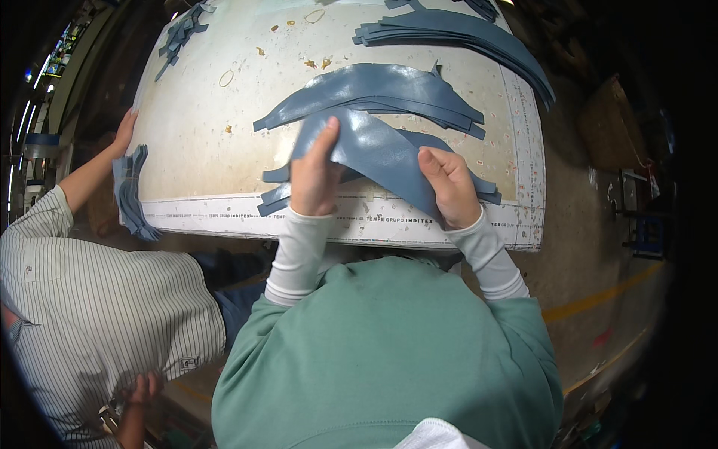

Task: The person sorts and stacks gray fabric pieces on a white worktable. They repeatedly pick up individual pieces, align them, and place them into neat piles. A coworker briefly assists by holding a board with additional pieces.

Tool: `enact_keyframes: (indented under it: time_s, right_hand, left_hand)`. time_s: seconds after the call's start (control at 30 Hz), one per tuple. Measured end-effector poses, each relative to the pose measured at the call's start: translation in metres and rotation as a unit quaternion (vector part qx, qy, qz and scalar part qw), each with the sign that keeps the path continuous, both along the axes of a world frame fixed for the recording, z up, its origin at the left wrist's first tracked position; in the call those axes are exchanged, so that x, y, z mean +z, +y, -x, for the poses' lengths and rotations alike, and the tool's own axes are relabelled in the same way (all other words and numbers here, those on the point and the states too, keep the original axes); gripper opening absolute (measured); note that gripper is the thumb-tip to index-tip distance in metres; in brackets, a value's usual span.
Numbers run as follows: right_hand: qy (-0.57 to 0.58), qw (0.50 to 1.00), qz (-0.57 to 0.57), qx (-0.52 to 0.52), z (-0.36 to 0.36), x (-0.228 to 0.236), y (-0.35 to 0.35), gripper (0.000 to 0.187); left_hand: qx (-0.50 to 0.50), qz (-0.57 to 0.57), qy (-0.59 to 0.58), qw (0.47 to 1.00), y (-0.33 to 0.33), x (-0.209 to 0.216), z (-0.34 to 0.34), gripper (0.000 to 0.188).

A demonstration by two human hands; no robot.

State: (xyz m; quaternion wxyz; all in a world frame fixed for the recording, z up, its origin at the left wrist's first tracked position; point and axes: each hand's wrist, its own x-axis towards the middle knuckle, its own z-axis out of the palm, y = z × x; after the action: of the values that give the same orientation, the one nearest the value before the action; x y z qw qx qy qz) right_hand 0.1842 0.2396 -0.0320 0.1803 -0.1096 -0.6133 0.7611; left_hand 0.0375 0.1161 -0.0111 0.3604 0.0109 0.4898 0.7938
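Observation:
Between my two hands I hold up a curved blue leather piece (374, 150) with a shiny face. My left hand (315, 170) grips its left end, thumb on top. On the right end, my right hand (451, 185) pinches it, thumb also on top. Under it lie more blue pieces (277, 197), partly covered by the held one and my hands. Just beyond, a stack of curved blue leather pieces (374, 86) is spread on the table.
The pale table (202, 150) has a printed white border at its near edge. Another stack of blue pieces (456, 34) lies far right, and narrow strips (182, 36) far left. Blue strips (133, 194) hang over the left edge, near a co-worker's hand (127, 129). Rubber bands (226, 78) lie about.

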Motion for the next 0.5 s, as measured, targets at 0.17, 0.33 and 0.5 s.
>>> enact_keyframes:
  time_s: [0.17, 0.33, 0.5]
  right_hand:
    - [-0.029, 0.996, 0.029, 0.082, -0.008, 0.016, -0.016, 0.017]
    - [-0.052, 0.996, -0.005, 0.076, -0.002, 0.028, -0.029, 0.037]
    - [-0.043, 0.995, -0.062, 0.072, 0.003, 0.029, -0.026, 0.037]
  left_hand:
    - [-0.081, -0.008, 0.202, 0.976, 0.002, 0.021, 0.052, 0.035]
    - [-0.072, 0.021, 0.260, 0.963, 0.024, 0.023, 0.079, 0.033]
    - [-0.073, 0.026, 0.233, 0.969, 0.032, 0.018, 0.087, 0.029]
